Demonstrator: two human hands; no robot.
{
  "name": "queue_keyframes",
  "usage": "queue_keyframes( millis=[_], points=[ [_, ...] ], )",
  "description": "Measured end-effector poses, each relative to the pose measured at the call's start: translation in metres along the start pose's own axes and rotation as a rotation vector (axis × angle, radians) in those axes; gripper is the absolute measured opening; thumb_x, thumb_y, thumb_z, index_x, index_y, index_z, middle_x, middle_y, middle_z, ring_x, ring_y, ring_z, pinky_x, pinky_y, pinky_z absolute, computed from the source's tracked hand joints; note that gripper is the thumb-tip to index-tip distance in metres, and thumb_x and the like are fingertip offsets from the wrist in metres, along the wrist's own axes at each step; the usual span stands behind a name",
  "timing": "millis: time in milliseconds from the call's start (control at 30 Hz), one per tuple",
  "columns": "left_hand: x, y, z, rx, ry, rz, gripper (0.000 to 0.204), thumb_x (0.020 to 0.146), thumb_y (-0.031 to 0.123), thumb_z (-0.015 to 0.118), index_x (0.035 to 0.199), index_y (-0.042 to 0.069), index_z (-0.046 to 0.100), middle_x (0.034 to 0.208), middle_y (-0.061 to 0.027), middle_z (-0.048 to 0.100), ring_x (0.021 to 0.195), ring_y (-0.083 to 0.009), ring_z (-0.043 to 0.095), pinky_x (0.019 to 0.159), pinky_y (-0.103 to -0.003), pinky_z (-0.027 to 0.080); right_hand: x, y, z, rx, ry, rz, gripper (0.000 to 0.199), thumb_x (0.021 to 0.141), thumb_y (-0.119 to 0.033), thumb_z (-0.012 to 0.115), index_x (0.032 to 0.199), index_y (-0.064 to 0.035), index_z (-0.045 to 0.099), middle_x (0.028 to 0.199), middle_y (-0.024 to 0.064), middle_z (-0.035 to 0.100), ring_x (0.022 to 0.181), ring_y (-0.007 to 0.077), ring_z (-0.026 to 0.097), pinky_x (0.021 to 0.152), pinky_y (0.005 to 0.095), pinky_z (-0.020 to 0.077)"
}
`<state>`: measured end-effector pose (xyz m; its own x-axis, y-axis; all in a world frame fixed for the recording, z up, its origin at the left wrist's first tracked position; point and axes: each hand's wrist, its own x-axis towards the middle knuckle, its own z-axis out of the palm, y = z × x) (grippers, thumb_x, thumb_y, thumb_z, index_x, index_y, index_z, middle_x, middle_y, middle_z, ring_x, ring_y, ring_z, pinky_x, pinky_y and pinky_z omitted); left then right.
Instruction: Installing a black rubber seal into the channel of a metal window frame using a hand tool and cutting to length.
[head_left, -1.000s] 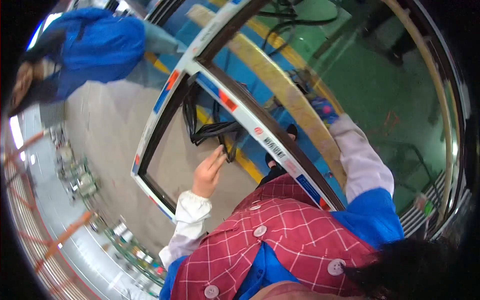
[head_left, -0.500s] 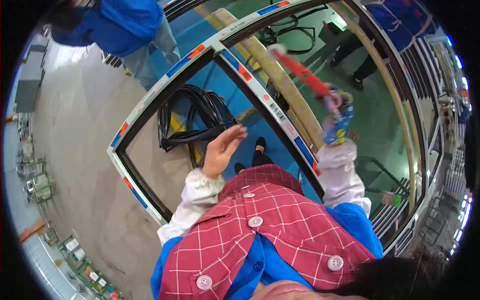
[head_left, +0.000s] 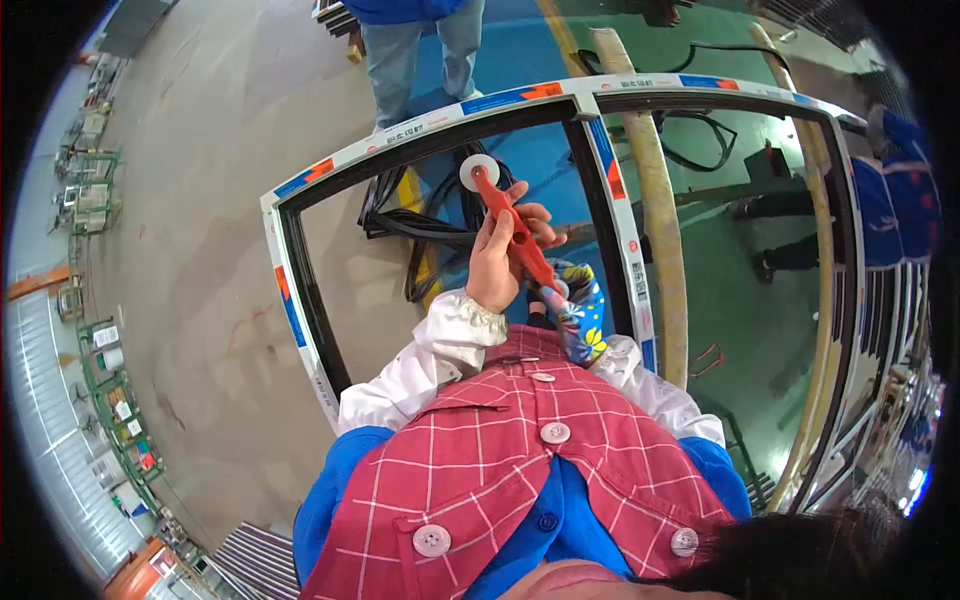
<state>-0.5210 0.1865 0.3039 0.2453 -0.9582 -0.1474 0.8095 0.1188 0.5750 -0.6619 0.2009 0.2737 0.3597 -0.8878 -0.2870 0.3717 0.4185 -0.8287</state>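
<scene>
Just now, red tool [head_left: 521, 243] over the left opening of the frame [head_left: 630, 240]

Its white wheel [head_left: 480, 173] points away from the wearer; the bare left hand [head_left: 493, 272] wraps its body, the gloved right hand [head_left: 577, 310] meets the lower end. Good handling, I judge, means keeping fingertips clear of the wheel. Whether the right fingers are closed I cannot tell; the lower end is mostly covered, and the black strips [head_left: 385, 222] partly hidden behind the left hand
</scene>
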Motion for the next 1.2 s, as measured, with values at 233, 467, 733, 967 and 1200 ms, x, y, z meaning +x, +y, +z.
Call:
queue_keyframes(
  millis=[233,467,733,967,1200],
  points=[
    [0.030,-0.016,-0.010,-0.145,0.092,0.054,0.049,0.093,0.045,0.046,0.127,0.010,0.039,0.093,-0.0038,0.049,0.067,-0.0142,0.050,0.061,-0.035,0.048,0.043,-0.011,-0.016,-0.818,-0.189,-0.661,0.035,0.072,0.004,0.067,0.105,-0.0015,0.056,0.097,0.0086,0.062,0.085,0.0153,0.060,0.072,0.0298,0.0491],
    [0.055,-0.010,-0.014,0.209,0.443,-0.042,0.026,0.094,0.026,0.052,0.110,0.011,0.039,0.089,-0.0019,0.046,0.056,-0.0078,0.046,0.042,-0.022,0.036,0.081,-0.047,-0.024,-0.905,-0.831,-0.347,0.039,0.071,-0.011,0.070,0.107,-0.0056,0.058,0.115,0.0164,0.055,0.103,0.0313,0.057,0.085,0.0381,0.0470],
    [0.124,-0.022,-0.020,0.430,0.257,-0.400,0.028,0.095,0.034,0.045,0.099,0.007,0.049,0.071,-0.0040,0.052,0.053,-0.0109,0.050,0.041,-0.025,0.041,0.190,-0.072,-0.057,-1.390,0.042,-0.460,0.070,0.076,-0.028,0.072,0.132,0.0001,0.041,0.105,0.0188,0.059,0.093,0.0291,0.057,0.080,0.0370,0.0459],
    [0.158,-0.079,-0.032,0.466,0.309,-0.118,0.029,0.094,0.032,0.047,0.088,0.004,0.051,0.062,-0.0030,0.052,0.044,-0.0113,0.047,0.038,-0.028,0.039,0.230,-0.041,-0.072,-0.469,0.022,0.091,0.051,0.085,-0.013,0.065,0.130,-0.0140,0.043,0.067,-0.0036,0.058,0.043,0.0014,0.041,0.035,0.0175,0.0274],
    [0.075,0.108,-0.118,0.039,1.010,0.256,0.038,0.095,0.042,0.042,0.075,0.010,0.044,0.055,-0.0008,0.046,0.038,-0.0117,0.043,0.033,-0.027,0.035,0.236,-0.043,-0.089,-0.796,0.014,0.132,0.052,0.082,-0.016,0.070,0.127,-0.0137,0.045,0.060,-0.0077,0.048,0.042,0.0010,0.035,0.036,0.0193,0.0246]
  ],
)
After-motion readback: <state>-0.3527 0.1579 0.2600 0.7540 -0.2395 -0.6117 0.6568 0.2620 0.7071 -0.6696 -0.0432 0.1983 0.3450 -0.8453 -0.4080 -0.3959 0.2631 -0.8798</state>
